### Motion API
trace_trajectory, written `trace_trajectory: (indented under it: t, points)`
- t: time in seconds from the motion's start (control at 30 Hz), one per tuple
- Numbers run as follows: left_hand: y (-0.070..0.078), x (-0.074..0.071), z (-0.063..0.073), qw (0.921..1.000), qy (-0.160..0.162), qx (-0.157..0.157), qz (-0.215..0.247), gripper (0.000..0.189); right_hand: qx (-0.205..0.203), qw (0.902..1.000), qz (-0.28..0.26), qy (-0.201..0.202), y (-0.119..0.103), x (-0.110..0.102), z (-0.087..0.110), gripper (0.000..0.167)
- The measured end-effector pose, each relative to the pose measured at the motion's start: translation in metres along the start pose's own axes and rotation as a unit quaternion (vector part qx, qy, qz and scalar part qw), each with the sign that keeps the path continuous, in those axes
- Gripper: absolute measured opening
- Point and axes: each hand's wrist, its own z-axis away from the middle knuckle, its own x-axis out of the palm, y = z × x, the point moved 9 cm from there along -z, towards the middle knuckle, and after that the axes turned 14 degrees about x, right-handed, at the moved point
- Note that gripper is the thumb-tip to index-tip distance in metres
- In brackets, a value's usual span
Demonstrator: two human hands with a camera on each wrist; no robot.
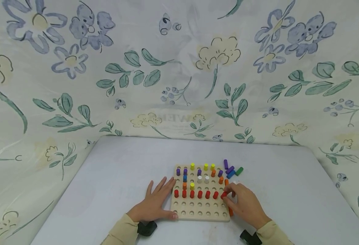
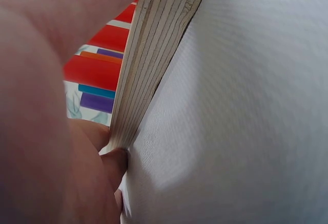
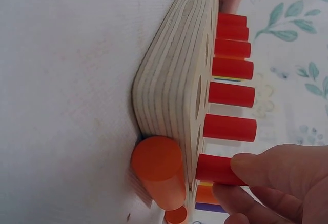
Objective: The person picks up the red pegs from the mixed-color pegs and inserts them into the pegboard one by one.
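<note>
A wooden pegboard (image 1: 204, 216) with rows of round holes lies on the white table. My right hand (image 1: 243, 203) pinches a red peg (image 3: 218, 169) between thumb and fingers, at the right end of a row of red pegs (image 1: 199, 194). In the right wrist view that peg stands at the board's face, in line with the others. My left hand (image 1: 156, 200) is spread along the board's left edge, its thumb at the near corner and its fingertips on the side. The left wrist view shows fingers (image 2: 115, 165) touching the layered plywood edge (image 2: 154, 55).
Loose purple pegs (image 1: 226, 164), a blue peg (image 1: 231, 174) and a green peg (image 1: 239, 171) lie beyond the board's far right corner. Orange pegs (image 3: 161, 170) lie against its right side. Yellow pegs (image 1: 192, 166), white pegs (image 1: 199, 179) and others stand in the far rows. Flowered cloth (image 1: 179, 75) hangs behind.
</note>
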Motion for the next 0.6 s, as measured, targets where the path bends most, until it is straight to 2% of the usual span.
trace_trajectory:
  t: [0.47,0.6]
  points:
    - [-0.002,0.001,0.000,1.0000,-0.003,0.003,-0.005,0.115,0.014,0.9998,-0.002,-0.011,0.005,-0.002,0.000,0.024]
    - [-0.004,0.000,0.003,1.0000,-0.005,0.007,0.002,0.115,0.001,1.0000,-0.001,-0.003,0.006,-0.009,-0.001,0.026]
